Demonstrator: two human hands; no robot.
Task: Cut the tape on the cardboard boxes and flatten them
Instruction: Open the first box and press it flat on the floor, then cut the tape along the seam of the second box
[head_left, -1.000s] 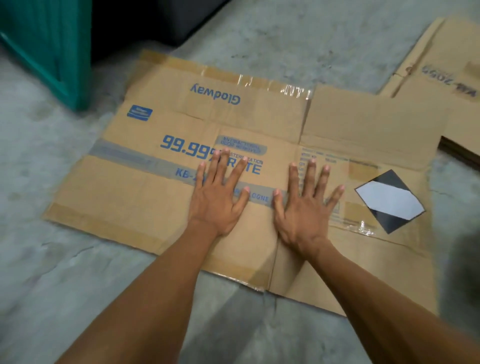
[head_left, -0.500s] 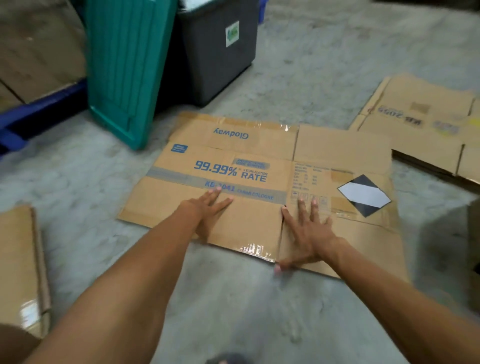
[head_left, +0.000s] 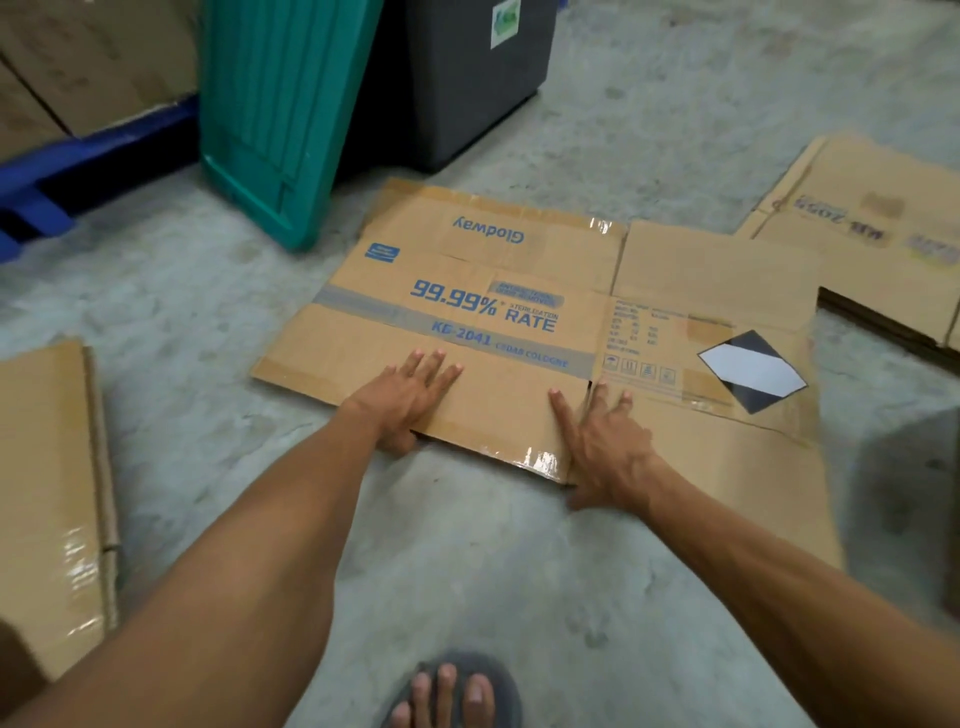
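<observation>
I look down on a concrete floor that carries everything here, so I place things by its edges. Along its far edge stand a dark grey bin and a teal lid leaning against it. In the middle of the floor lies the flattened box, printed side up, its panels spread wide and its near edge turned toward me. Another flattened box lies toward the far right edge, and a third sheet of cardboard sits at the near left edge, glossy with tape.

My left hand rests on the near edge of the middle box, fingers laid close together on top and the thumb seemingly curled under the edge. I judge that grip is for lifting or sliding the sheet rather than pressing it. My right hand straddles the slit between two near flaps, fingers spread on the cardboard, thumb reaching onto the floor, probably to keep both flaps moving together.

A strip of clear tape shines on the near flap edge between my hands. This box looks finished; I would guess stacking it comes next. My sandalled foot shows at the near edge.
</observation>
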